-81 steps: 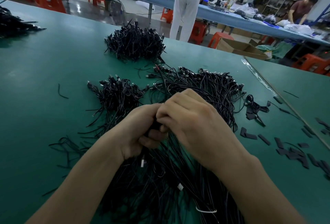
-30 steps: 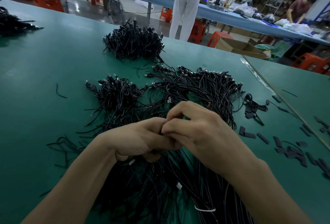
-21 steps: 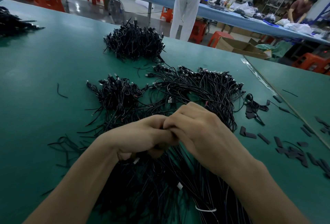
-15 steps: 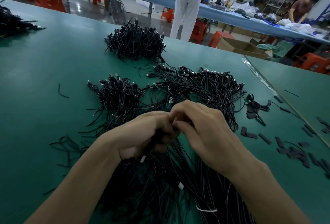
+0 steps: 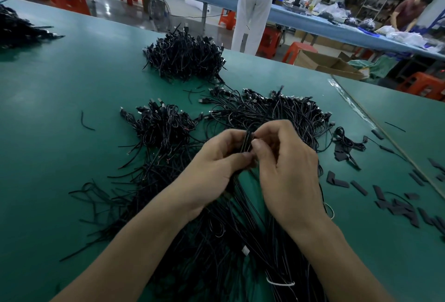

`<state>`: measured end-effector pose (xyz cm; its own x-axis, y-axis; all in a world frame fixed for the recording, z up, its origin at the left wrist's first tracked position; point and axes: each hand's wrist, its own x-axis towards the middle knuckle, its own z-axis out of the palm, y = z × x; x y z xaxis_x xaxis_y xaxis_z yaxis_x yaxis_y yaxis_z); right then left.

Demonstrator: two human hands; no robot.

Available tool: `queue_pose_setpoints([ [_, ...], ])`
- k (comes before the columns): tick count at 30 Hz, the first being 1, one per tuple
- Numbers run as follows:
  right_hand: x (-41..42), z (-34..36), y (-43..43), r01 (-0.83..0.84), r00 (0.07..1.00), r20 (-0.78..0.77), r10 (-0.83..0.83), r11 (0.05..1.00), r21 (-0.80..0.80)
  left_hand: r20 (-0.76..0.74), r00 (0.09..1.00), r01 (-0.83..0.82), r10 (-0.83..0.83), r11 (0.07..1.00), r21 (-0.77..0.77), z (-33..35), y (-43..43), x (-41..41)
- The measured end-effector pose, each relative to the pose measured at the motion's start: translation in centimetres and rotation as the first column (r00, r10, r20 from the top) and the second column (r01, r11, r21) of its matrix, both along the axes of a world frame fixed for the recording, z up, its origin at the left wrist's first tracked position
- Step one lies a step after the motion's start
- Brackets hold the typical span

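Note:
A small bunch of thin black cables (image 5: 248,141) stands up between my two hands, above the green table (image 5: 60,80). My left hand (image 5: 214,159) grips the bunch from the left, thumb and fingers curled round it. My right hand (image 5: 286,164) pinches the same bunch from the right with its fingertips. The strands run down from my hands into a big loose heap of black cables (image 5: 216,241) under my forearms. A white tie (image 5: 280,283) binds some strands near the lower edge.
More cable heaps lie at mid-left (image 5: 161,123), behind my hands (image 5: 277,111), further back (image 5: 185,56) and far left (image 5: 16,29). Short black sleeve pieces (image 5: 395,203) litter the right side. A seam (image 5: 385,133) joins the neighbouring table. People stand at a blue bench (image 5: 301,19) behind.
My hands have opened apart a little and risen slightly, so the bunch of black cables between the fingertips now shows. The heaps on the table have not moved.

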<state>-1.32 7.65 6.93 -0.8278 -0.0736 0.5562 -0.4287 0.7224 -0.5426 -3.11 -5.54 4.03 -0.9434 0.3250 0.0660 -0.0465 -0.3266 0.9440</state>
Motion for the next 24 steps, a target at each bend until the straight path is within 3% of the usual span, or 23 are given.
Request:
queue_pose_setpoints([
  [3, -0.1, -0.5, -0.5, 0.027, 0.995, 0.102, 0.01, 0.934, -0.357, -0.247, 0.954, -0.228, 0.168, 0.944, -0.238, 0.3, 0.2, 0.1],
  [6, -0.3, -0.8, -0.8, 0.027, 0.951, 0.241, 0.195, 0.722, -0.692, -0.487, 0.839, -0.439, 0.244, 0.832, -0.34, 0.2, -0.2, 0.1],
  [8, -0.2, -0.8, -0.9, 0.003, 0.898, 0.251, 0.362, 0.565, -0.825, -0.64, 0.699, -0.644, 0.318, 0.67, -0.37, 0.1, -0.6, 0.1],
  [9, -0.2, -0.6, -0.8, -0.015, 0.88, 0.247, 0.405, 0.544, -0.839, -0.693, 0.633, -0.718, 0.346, 0.597, -0.358, 0.1, -0.8, 0.1],
  [11, -0.3, -0.4, -0.8, -0.055, 0.891, 0.242, 0.384, 0.621, -0.782, -0.747, 0.569, -0.779, 0.345, 0.516, -0.355, 0.0, -1.2, 0.1],
  [13, -0.4, -0.2, -0.7, -0.088, 0.928, 0.204, 0.31, 0.717, -0.691, -0.733, 0.619, -0.753, 0.282, 0.479, -0.451, -0.1, -1.3, 0.2],
  [15, -0.4, -0.1, -0.6, -0.122, 0.94, 0.169, 0.297, 0.754, -0.646, -0.704, 0.673, -0.719, 0.228, 0.426, -0.55, -0.2, -1.2, 0.5],
  [17, -0.4, -0.2, -0.6, -0.166, 0.927, 0.169, 0.336, 0.768, -0.618, -0.716, 0.66, -0.739, 0.226, 0.365, -0.566, -0.2, -1.6, 0.7],
  [19, -0.4, -0.4, -0.5, -0.19, 0.908, 0.192, 0.374, 0.772, -0.607, -0.716, 0.651, -0.747, 0.25, 0.375, -0.549, -0.2, -2.0, 0.6],
  [24, 0.1, -0.5, -0.1, -0.275, 0.863, 0.238, 0.445, 0.81, -0.518, -0.58, 0.729, -0.674, 0.363, 0.528, -0.517, 0.0, -2.4, -0.1],
])
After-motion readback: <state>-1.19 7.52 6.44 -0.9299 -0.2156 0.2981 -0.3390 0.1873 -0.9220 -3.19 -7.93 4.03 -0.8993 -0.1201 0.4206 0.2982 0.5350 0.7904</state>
